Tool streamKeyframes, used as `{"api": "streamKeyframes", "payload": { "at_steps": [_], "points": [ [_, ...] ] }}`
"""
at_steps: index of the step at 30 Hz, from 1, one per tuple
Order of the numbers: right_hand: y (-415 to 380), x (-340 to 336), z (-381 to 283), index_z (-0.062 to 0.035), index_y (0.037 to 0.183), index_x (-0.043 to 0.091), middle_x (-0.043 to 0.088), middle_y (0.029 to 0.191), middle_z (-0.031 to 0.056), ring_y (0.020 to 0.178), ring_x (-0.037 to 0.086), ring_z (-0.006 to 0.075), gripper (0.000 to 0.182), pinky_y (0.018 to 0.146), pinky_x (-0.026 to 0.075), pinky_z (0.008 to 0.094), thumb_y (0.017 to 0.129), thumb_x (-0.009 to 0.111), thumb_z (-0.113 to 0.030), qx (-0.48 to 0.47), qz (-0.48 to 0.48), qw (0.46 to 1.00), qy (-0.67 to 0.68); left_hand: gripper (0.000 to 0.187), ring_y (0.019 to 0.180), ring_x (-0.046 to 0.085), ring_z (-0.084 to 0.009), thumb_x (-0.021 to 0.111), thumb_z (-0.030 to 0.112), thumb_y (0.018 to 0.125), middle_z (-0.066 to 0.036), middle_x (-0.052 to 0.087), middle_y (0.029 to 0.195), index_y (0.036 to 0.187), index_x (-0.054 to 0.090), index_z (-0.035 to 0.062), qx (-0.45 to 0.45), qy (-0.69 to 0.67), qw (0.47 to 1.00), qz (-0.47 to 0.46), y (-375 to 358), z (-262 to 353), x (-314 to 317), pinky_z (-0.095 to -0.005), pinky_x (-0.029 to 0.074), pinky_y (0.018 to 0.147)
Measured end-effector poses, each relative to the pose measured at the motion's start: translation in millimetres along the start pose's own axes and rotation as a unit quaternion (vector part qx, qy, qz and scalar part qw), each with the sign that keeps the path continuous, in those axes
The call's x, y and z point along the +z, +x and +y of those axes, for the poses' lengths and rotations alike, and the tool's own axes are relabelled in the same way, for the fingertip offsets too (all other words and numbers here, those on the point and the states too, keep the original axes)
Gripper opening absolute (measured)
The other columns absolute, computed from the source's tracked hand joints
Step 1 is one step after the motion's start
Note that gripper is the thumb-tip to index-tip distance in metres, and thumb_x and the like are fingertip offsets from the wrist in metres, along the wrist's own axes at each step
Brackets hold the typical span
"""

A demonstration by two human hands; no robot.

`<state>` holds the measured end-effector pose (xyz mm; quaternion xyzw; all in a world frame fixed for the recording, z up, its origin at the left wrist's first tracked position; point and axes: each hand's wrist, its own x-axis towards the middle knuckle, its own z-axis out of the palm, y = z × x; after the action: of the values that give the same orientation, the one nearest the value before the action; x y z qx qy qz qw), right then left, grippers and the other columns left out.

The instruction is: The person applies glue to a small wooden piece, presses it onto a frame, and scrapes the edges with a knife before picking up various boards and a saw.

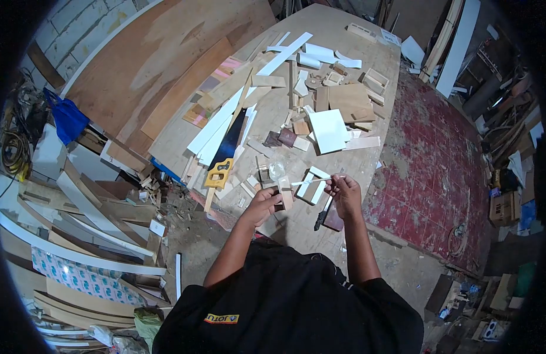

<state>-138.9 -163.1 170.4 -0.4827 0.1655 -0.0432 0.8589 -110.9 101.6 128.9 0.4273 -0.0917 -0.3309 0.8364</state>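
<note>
My left hand (264,206) is closed around a small light wooden piece (286,193), held above the near part of the table. To its right, my right hand (345,192) pinches a thin pale stick (315,180) that points left toward the wooden piece. The stick's tip looks whitish. Below it on the table lies a white-edged rectangular frame (311,186). Just beyond my left hand is a clear round container (276,171). A dark-handled tool (321,217) lies beside a dark red-brown block (333,218), near my right forearm.
A handsaw with a yellow handle (219,173) lies on white strips at the left of the table (367,56). Farther back are a white square panel (328,131), a brown board (351,102) and wood offcuts. Curved boards (102,259) stand at the left.
</note>
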Motion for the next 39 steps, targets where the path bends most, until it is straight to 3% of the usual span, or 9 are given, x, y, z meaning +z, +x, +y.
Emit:
{"api": "streamKeyframes", "payload": {
  "at_steps": [6,39],
  "points": [
    [-4,-2,1,-0.0018,0.094,0.062,0.067,0.082,0.0086,0.068,0.064,0.0154,0.013,0.066,0.051,0.0266,0.093,0.063,-0.015,0.021,-0.033,0.999,-0.038,0.036,0.116,0.059,-0.0231,0.053,0.009,0.096,-0.014,0.060,0.125,0.130,0.050,-0.0019,0.048,-0.105,0.992,0.047,4,6,5,-0.0372,0.048,0.099],
    [1,1,9,-0.0010,0.090,0.062,0.066,0.080,0.0088,0.069,0.064,0.0165,0.010,0.069,0.054,0.0294,0.093,0.060,-0.010,0.058,-0.042,0.996,-0.055,0.038,0.116,0.058,-0.0231,0.053,0.010,0.096,-0.015,0.057,0.130,0.132,0.049,-0.0009,0.060,-0.077,0.995,0.037,4,21,5,-0.0373,0.050,0.096]
  ]
}}
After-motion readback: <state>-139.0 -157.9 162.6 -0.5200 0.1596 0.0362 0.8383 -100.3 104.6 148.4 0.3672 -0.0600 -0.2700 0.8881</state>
